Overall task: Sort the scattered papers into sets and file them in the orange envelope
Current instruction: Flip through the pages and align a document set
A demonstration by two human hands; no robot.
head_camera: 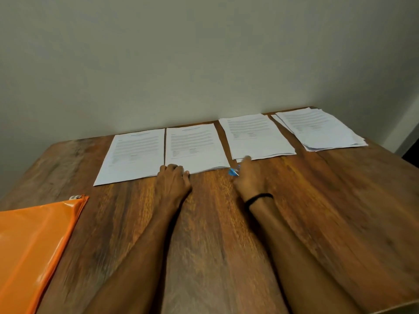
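Observation:
Several stacks of printed white papers lie in a row along the far side of the wooden table point(317, 200): a left stack point(133, 152), a second stack point(195, 146), a third stack point(256, 137) and a looser pile point(319, 128) at the far right. My left hand point(173, 180) rests with curled fingers on the near edge of the second stack. My right hand point(247, 175) is at the near edge of the third stack and holds a small blue object point(233, 171). The orange envelope point(31, 245) lies at the near left, zipper end toward the papers.
A plain wall stands right behind the papers. The table's right edge drops off past the far-right pile, beside a dark gap point(411, 152). A black band point(257, 198) circles my right wrist.

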